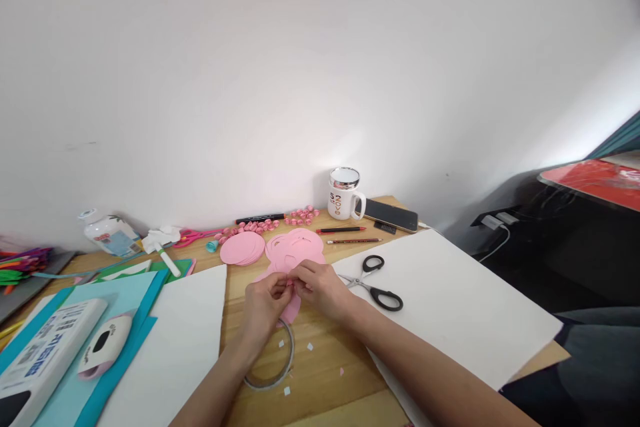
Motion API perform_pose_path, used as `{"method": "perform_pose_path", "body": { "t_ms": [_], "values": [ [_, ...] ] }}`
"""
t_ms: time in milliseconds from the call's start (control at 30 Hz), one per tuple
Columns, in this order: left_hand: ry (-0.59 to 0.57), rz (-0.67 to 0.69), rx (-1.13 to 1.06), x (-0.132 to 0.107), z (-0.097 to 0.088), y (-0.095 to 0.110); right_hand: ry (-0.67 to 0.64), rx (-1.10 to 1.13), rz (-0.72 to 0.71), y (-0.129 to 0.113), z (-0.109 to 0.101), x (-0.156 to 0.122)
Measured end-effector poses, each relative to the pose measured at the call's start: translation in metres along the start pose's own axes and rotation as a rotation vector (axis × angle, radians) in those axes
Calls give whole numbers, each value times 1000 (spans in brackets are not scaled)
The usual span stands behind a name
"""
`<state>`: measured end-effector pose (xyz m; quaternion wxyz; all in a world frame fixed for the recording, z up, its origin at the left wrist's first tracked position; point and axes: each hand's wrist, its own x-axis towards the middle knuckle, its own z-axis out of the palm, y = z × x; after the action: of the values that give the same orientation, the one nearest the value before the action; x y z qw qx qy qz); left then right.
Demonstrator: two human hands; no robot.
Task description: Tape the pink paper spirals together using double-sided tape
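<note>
My left hand and my right hand meet over the middle of the wooden table. Both are closed, with fingertips pinched together on a pink paper piece whose lower end shows below them. The fingers hide most of it. Just behind the hands lie cut pink paper sheets with curved outlines, and a stack of pink paper circles. A roll of tape rests flat below my left hand, among several tiny white scraps. Black-handled scissors lie partly spread to the right of my right hand.
Small rolled pink paper pieces cluster by the wall near a black marker. A white mug, a phone and pencils stand or lie behind. White sheets flank the hands; a long white box is left.
</note>
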<state>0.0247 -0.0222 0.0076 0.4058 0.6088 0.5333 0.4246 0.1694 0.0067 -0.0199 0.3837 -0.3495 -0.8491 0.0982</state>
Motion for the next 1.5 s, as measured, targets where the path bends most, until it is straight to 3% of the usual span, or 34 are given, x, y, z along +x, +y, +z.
{"method": "perform_pose_path", "body": {
  "t_ms": [133, 333, 533, 733, 867, 1067, 1267, 1500],
  "values": [
    [10, 29, 34, 0, 1, 1, 4, 25, 71, -3, 0, 1],
    [94, 71, 130, -2, 6, 4, 113, 256, 251, -9, 1, 2],
    [194, 82, 61, -4, 9, 5, 262, 514, 406, -19, 6, 2],
    [199, 71, 0, -3, 10, 4, 311, 704, 544, -22, 8, 3],
    [206, -10, -103, -2, 11, 6, 308, 696, 541, -25, 6, 3],
    [224, -31, -155, 0, 9, 5, 258, 470, 370, -29, 3, 1],
    [174, -75, -235, 1, 11, 6, 314, 754, 600, -26, 4, 5],
    [174, -28, -150, -1, 9, 9, 294, 772, 604, -28, 2, 5]
  ]
}}
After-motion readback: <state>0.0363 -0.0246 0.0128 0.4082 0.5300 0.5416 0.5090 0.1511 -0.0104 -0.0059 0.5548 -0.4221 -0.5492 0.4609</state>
